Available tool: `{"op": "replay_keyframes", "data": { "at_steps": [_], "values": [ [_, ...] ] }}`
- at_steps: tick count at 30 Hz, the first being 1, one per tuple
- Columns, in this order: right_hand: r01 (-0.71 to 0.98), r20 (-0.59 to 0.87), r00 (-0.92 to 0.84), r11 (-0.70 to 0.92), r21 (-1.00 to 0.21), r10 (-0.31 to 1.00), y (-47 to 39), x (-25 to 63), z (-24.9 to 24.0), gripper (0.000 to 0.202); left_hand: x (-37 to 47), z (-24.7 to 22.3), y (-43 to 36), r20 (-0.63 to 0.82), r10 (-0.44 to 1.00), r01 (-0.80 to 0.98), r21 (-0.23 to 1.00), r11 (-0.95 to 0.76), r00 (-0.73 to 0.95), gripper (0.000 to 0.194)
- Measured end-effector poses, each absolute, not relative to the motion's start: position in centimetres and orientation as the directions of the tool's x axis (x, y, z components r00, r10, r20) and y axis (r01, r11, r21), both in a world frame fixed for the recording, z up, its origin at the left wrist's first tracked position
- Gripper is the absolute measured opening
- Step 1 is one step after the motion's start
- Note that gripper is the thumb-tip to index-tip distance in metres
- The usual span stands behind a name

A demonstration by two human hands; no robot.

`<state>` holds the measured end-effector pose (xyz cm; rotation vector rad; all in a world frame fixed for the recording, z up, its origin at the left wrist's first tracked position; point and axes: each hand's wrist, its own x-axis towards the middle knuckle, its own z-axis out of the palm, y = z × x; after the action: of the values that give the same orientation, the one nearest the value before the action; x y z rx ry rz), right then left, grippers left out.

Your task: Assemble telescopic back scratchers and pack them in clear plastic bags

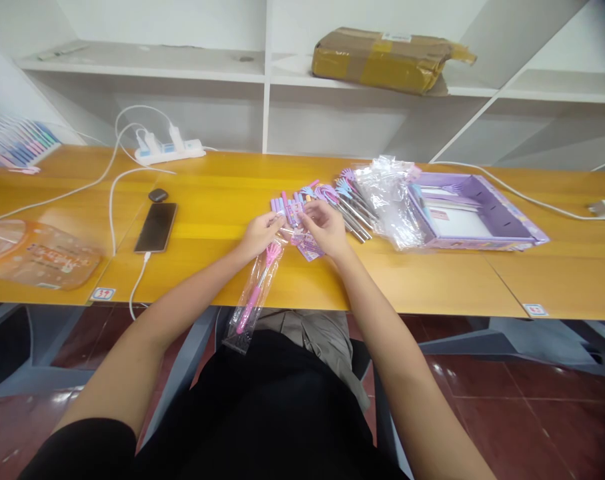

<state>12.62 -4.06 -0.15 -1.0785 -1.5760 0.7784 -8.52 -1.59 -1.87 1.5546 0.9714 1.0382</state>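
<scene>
My left hand (263, 235) is closed on the top end of a clear plastic bag (244, 319). Inside the bag lies a pink hand-shaped scratcher (252, 300) with a metal shaft, slanting down over the table's front edge. Close beside, my right hand (325, 225) pinches a small purple printed card (292, 212) near the bag's opening. Under the hands are more purple cards (309, 249). Several scratchers (355, 212) with silver shafts and purple, blue or pink heads lie just right of my right hand. A heap of clear bags (393, 203) is beside them.
An open purple box (525, 223) stands on the right of the yellow table (207, 193). To the left are a phone (155, 227), a black earbud case (157, 195), a power strip (169, 153), cables and an orange bag (57, 257). A taped parcel (377, 60) sits on the shelf.
</scene>
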Motion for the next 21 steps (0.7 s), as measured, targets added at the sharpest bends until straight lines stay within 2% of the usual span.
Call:
{"op": "replay_keyframes", "data": {
  "at_steps": [4,12,18,21],
  "values": [
    [0.328,0.383,-0.071,0.384,-0.863,0.921,-3.9,12.8,-0.3,0.047,-8.3,-2.4,-1.4,0.184,0.919,0.040,0.977,-0.211,0.347,0.023],
    [0.479,0.438,-0.155,0.455,-0.751,0.886,-4.1,13.3,-0.1,0.024,-8.3,-2.4,-1.4,0.182,0.926,0.084,0.972,-0.221,0.331,0.019],
    [0.463,0.522,-0.217,0.558,-0.689,0.825,-4.1,13.5,0.3,0.018,-8.1,-1.6,-1.9,0.166,0.927,0.098,0.973,-0.209,0.337,0.016],
    [0.427,0.526,-0.247,0.579,-0.695,0.814,-4.3,13.4,0.4,0.022,-8.2,-1.4,-2.1,0.180,0.926,0.128,0.964,-0.233,0.330,0.016]
  ]
}}
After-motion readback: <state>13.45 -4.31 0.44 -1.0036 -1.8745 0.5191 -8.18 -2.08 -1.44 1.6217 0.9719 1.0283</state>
